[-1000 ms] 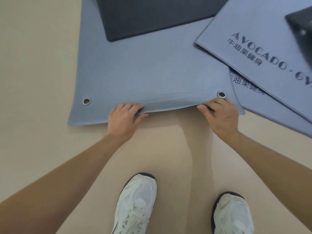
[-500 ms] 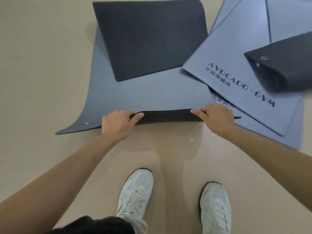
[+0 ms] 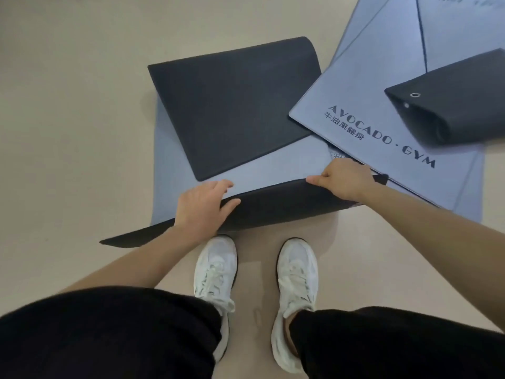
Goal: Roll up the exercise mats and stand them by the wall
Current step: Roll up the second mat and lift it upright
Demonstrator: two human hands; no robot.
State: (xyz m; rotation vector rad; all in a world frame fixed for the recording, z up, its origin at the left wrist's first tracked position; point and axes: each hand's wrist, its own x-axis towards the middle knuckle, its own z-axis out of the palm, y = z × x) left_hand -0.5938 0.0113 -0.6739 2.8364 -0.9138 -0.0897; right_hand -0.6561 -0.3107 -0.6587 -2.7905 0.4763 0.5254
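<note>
A blue-grey exercise mat [image 3: 169, 162] with a dark underside lies on the beige floor in front of me. Its far end is folded over, dark side up. My left hand [image 3: 200, 207] and my right hand [image 3: 343, 180] both grip its near edge, which is lifted and turned back so the dark underside [image 3: 273, 206] faces me. To the right lies a second blue-grey mat [image 3: 352, 105] printed "AVOCADO · GYM", overlapping the first one's right corner. A partly folded dark mat end [image 3: 453, 105] with metal eyelets rests on it.
More blue-grey mats [image 3: 459, 28] lie at the upper right. My two white shoes [image 3: 216, 269] stand just short of the lifted edge, with my black trouser legs [image 3: 109, 332] below. Beige floor [image 3: 68, 119] spreads to the left.
Both hands have raised the near edge higher and curled it away from me, showing more dark underside. The view has pulled back, so my legs and more mats show.
</note>
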